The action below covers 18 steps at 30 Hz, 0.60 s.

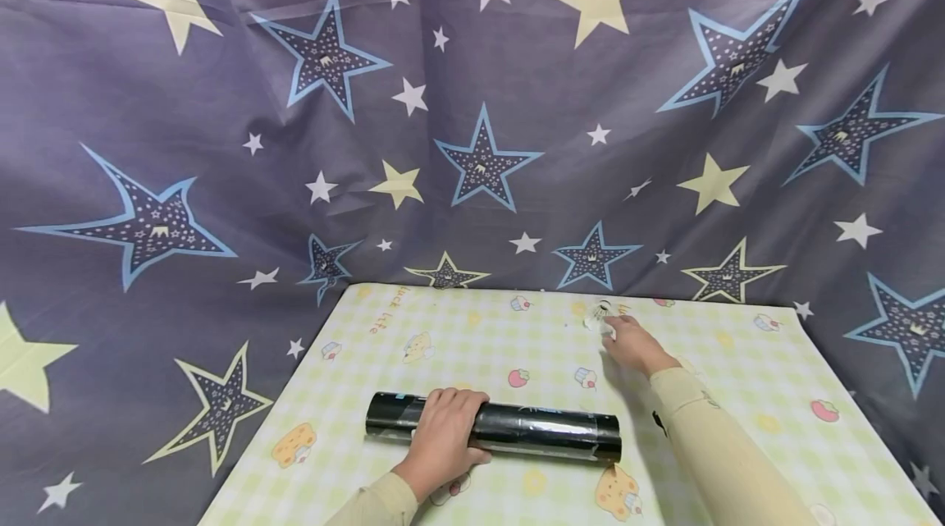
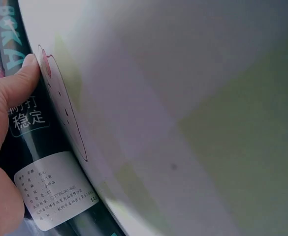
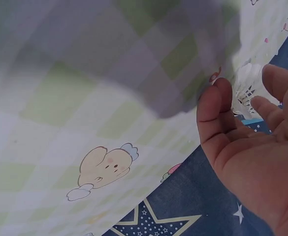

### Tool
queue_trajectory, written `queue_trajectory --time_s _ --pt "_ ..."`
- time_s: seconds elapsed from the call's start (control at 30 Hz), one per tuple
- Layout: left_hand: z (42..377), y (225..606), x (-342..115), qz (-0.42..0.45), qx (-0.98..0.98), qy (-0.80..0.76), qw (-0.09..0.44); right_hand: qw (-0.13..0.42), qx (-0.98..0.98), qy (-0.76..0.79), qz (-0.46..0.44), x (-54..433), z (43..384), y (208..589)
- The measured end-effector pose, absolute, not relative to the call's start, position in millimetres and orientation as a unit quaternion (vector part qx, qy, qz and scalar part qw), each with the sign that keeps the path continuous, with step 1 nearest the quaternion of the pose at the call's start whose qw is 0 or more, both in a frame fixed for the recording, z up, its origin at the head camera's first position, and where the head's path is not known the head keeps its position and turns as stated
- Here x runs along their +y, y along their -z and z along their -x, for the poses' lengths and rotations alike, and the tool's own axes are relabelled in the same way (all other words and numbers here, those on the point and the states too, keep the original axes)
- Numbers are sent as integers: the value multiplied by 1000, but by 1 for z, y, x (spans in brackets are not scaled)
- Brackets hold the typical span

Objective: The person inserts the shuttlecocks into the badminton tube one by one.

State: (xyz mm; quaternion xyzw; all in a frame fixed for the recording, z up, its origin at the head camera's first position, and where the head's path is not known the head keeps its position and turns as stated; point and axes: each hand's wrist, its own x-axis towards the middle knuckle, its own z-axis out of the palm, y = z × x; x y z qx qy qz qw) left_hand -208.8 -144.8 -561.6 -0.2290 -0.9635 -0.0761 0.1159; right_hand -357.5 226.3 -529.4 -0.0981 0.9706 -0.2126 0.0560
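Observation:
A long black tube (image 1: 546, 432) with a glossy surface lies crosswise on the table. My left hand (image 1: 443, 434) grips it left of its middle, fingers over the top and thumb along the near side. Lettering and a white label (image 2: 57, 189) show on the tube in the left wrist view. Toward the back of the table is a white shuttlecock (image 1: 596, 316). My right hand (image 1: 636, 344) reaches out to it, fingertips right at its near edge. In the right wrist view the shuttlecock (image 3: 247, 88) shows beyond loosely bent fingers (image 3: 213, 105), partly hidden by them.
A checked tablecloth (image 1: 450, 321) with printed cakes and strawberries covers the table. Behind and beside the table hangs a dark curtain (image 1: 384, 132) patterned with stars, close to the back edge.

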Motion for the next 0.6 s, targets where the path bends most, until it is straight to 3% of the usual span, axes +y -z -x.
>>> queue_trajectory --time_s 0.43,0.6 --pt "208 563 -146 239 -959 81 128 77 976 187 83 224 360 529" --pt "208 563 -146 237 -959 77 132 48 973 214 76 227 355 529"
